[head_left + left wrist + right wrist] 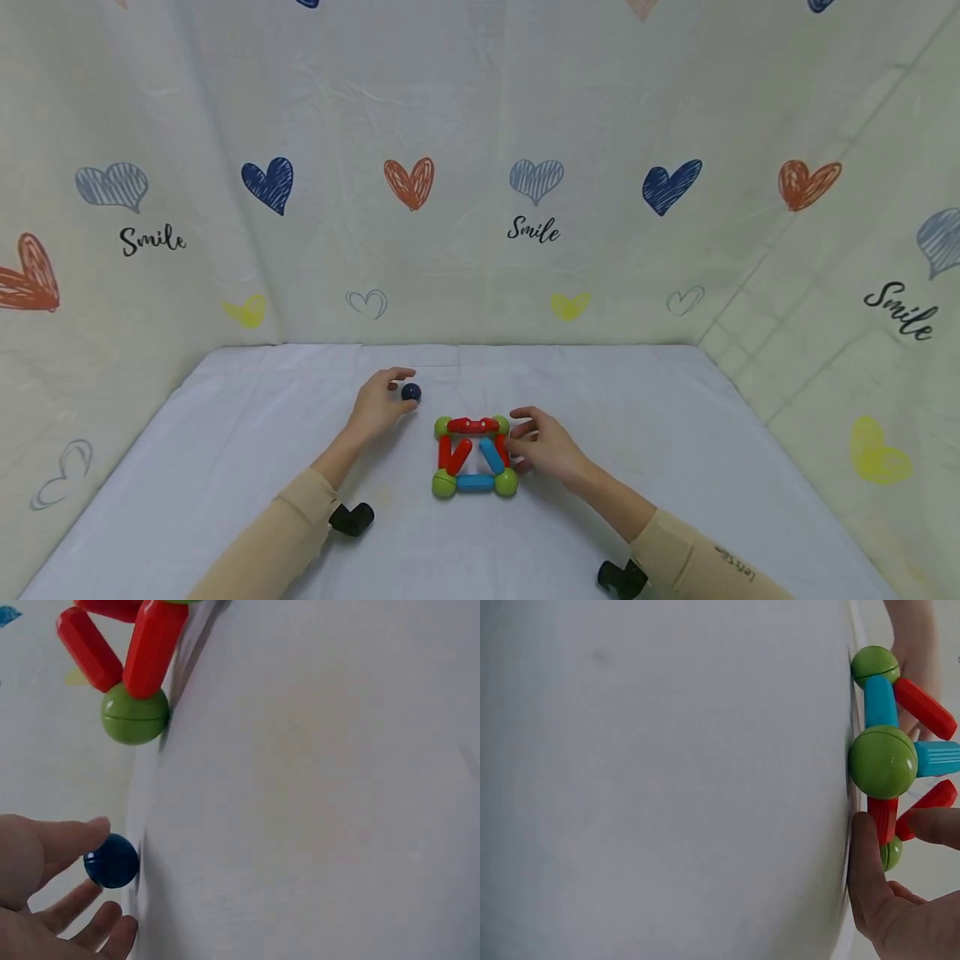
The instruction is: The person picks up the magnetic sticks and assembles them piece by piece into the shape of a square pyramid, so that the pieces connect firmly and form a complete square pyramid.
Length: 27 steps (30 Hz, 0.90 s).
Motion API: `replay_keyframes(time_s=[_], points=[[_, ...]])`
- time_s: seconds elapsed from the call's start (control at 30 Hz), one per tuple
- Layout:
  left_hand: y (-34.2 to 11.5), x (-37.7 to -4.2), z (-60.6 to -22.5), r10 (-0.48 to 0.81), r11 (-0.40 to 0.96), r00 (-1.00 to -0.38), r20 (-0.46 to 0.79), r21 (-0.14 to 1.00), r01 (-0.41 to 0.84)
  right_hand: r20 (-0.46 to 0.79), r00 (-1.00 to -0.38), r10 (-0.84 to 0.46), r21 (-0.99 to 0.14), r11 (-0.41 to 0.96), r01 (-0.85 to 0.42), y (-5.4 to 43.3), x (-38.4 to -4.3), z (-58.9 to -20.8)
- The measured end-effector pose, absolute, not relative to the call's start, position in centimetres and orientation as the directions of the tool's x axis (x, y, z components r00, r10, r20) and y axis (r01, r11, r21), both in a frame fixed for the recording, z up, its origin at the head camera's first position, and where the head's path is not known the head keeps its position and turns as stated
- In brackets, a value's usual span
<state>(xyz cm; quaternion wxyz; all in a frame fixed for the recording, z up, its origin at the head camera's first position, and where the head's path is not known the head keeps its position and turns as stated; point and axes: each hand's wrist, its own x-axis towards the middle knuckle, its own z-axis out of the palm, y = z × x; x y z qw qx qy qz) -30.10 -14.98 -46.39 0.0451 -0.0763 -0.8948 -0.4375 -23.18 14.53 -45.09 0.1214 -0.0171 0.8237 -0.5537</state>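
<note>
A dark blue ball (pixel 411 392) lies on the white cloth between the thumb and spread fingers of my left hand (pixel 375 403). In the left wrist view the thumb overlaps the edge of this ball (pixel 112 862); overhead, a gap shows under the forefinger. Right of it stands a square frame (pixel 475 482) of red and blue sticks joined by green corner balls, with more sticks leaning inward. My right hand (pixel 551 448) is at the frame's right side. Its digits lie close about a red stick (pixel 883 817), loosely spread; how firmly they touch is unclear.
White cloth (pixel 637 417) covers the table. A pale curtain (pixel 465 275) printed with hearts hangs behind and at the sides. Black wrist devices (pixel 351 519) show beneath both beige sleeves (pixel 273 533).
</note>
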Motion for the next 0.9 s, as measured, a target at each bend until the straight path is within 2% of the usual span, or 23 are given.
replay_keyframes(time_s=[0.17, 0.37, 0.67, 0.9], points=[[-15.0, -31.0, -45.7, 0.167, 0.594, -0.982, 0.087, 0.786, 0.171, -0.182, -0.968, -0.174, -0.916, 0.389, 0.103, 14.4, -23.1, -45.0], [-14.9, -31.7, -45.7, 0.201, 0.649, -0.979, 0.035, 0.744, 0.159, -0.181, -0.967, -0.180, -0.918, 0.383, 0.101, 14.4, -23.0, -45.0], [-15.1, -31.7, -46.1, 0.217, 0.668, -0.974, 0.067, 0.717, 0.198, -0.171, -0.963, -0.208, -0.919, 0.386, 0.080, 14.6, -22.9, -44.9], [-14.7, -30.7, -45.9, 0.226, 0.626, -0.970, 0.085, 0.750, 0.212, -0.170, -0.960, -0.222, -0.917, 0.392, 0.072, 14.6, -23.0, -44.9]])
